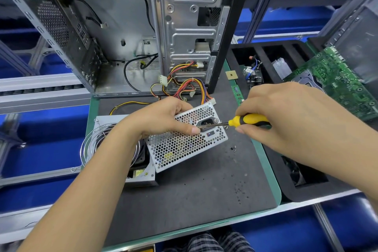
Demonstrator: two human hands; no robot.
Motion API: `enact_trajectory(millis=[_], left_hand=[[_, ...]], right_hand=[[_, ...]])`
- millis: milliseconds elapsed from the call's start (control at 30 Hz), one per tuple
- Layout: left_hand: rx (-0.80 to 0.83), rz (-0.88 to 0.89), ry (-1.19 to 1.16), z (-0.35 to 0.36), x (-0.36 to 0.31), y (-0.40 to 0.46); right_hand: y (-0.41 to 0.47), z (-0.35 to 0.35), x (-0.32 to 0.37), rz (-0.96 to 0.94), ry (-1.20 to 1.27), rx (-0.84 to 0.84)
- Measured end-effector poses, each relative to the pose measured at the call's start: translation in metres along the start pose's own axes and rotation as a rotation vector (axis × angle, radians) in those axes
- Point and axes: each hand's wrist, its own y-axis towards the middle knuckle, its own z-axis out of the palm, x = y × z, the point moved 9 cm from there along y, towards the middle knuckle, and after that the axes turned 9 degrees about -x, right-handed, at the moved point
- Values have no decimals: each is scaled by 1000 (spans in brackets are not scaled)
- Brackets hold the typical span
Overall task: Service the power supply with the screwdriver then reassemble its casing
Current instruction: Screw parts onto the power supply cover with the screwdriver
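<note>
Gripping the perforated steel power supply (pixel 185 138) at the middle of the dark rubbery counter (pixel 194 188), the left hand (pixel 163 117) curled over its upper edge, thumb pressed onto the honeycomb face beside the black mains socket. The right hand (pixel 286 112), at 3 o'clock from the box, clamped its fingers round the yellow-and-black moulded handle of the screwdriver (pixel 241 121); the thin bright shaft lay almost level, its tip meeting the socket plate just by the left thumb. At 8 o'clock from the box, a round wire fan guard (pixel 90 149) of concentric rings sat on the detached grey sheet-metal cover. Loose dark screws (pixel 233 148) lay on the mat at 4 o'clock. Bundled coloured wires (pixel 190 88) ran off at 12 o'clock into the open stamped-steel computer case (pixel 184 26). A green circuit board (pixel 335 86) rested at 2 o'clock.
</note>
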Motion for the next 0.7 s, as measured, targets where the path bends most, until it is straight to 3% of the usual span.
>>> enact_trajectory(millis=[200,400,700], left_hand=[[27,-10,-9,1,-2,0],[-31,-99,-196,-4,3,1],[-149,-141,-95,-7,5,1]], right_hand=[[2,-4,12,-32,-127,44],[6,-8,33,-61,-261,78],[-11,10,36,-42,-172,195]])
